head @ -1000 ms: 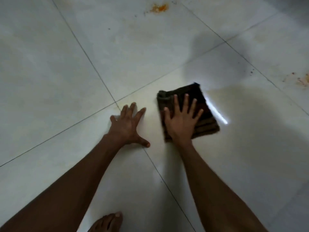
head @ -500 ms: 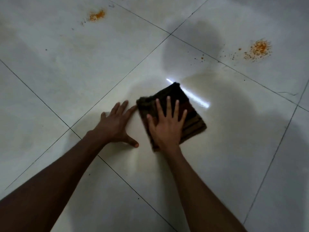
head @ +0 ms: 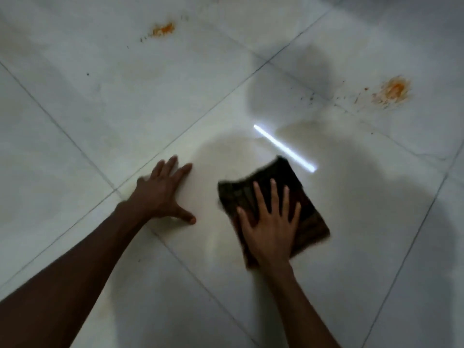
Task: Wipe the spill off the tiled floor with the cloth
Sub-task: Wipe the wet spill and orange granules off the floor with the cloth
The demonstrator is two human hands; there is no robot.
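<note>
A folded dark brown cloth point(head: 288, 182) lies flat on the pale tiled floor point(head: 100, 109). My right hand point(head: 271, 222) presses down on its near half with the fingers spread. My left hand point(head: 163, 194) rests flat on the bare tile to the left of the cloth, palm down, holding nothing. An orange spill point(head: 393, 90) with small splatter around it sits on the floor far right of the cloth. A second, smaller orange spill point(head: 163, 30) lies at the far upper left.
Dark grout lines cross the floor diagonally. A bright strip of reflected light point(head: 285, 148) lies just beyond the cloth. Shadows darken the tiles at the right and upper middle.
My right hand has slid the cloth to the right, widening the gap from my left hand. The view has shifted, and the right orange spill now sits nearer the cloth's side.
</note>
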